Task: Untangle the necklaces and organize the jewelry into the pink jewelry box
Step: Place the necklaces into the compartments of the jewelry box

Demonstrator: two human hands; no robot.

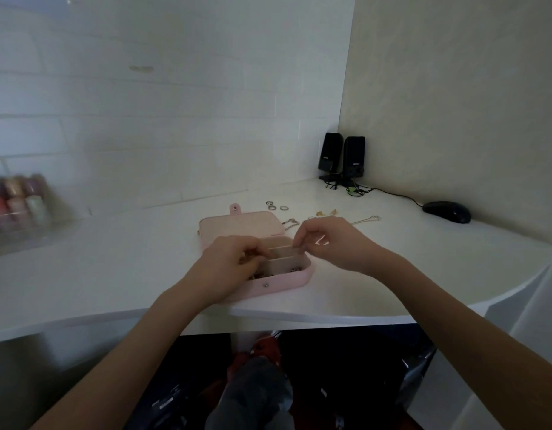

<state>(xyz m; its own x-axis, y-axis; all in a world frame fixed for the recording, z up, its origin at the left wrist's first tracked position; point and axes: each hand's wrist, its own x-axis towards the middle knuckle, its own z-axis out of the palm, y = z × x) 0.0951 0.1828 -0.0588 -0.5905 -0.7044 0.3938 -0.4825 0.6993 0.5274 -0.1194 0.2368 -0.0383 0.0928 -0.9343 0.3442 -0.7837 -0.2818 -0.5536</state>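
— What are the hands doing?

— The left hand (229, 257) sits over the left end of the open pink jewelry box (279, 282), fingers curled down into it. Something small and dark shows under the fingertips, but it is too blurred to say whether the hand grips it. The right hand (325, 240) hovers over the box's right side, thumb and forefinger pressed together as if on something very fine; I cannot tell what, if anything, lies between them.

— And the box?

— It lies on the white desk (113, 274), near the front edge, lid (240, 226) folded back flat. Pale dividers split the tray; dark bits of jewelry lie in the front compartment.

— The other jewelry?

— Beyond the lid, three rings (276, 206) sit together. A chunky chain (291, 225) touches the lid's right edge, and a thin gold necklace (366, 219) lies further right.

— Anything else?

— Two black speakers (341, 158) in the corner, a black mouse (446, 211), and nail polish bottles (17, 197) at far left.
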